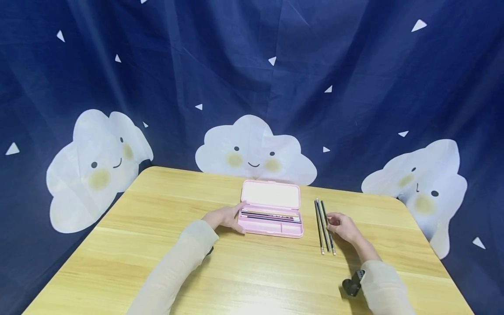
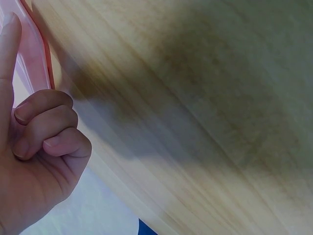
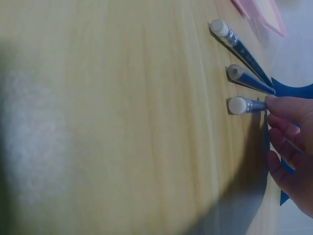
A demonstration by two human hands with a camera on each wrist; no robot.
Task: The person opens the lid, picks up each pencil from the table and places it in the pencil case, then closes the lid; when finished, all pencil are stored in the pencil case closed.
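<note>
A pink pencil case (image 1: 256, 228) lies with its lid (image 1: 270, 194) raised at the back of the table. Several pencils (image 1: 269, 216) rest in its long compartment. My left hand (image 1: 225, 217) holds the case's left end between thumb and index finger; its other fingers are curled in the left wrist view. To the right of the case, three dark pencils lie side by side, roughly pointing away from me. My right hand (image 1: 344, 228) pinches the rightmost pencil (image 3: 254, 105), which has a white eraser. Beside it are an eraserless pencil (image 3: 249, 80) and another eraser-tipped pencil (image 3: 243, 53).
The wooden table (image 1: 252, 271) reaches back to a dark blue curtain (image 1: 236, 57) printed with smiling clouds and white triangles. A black device (image 1: 353, 283) is worn at my right wrist. The case's front right compartment (image 1: 292, 229) holds no pencils.
</note>
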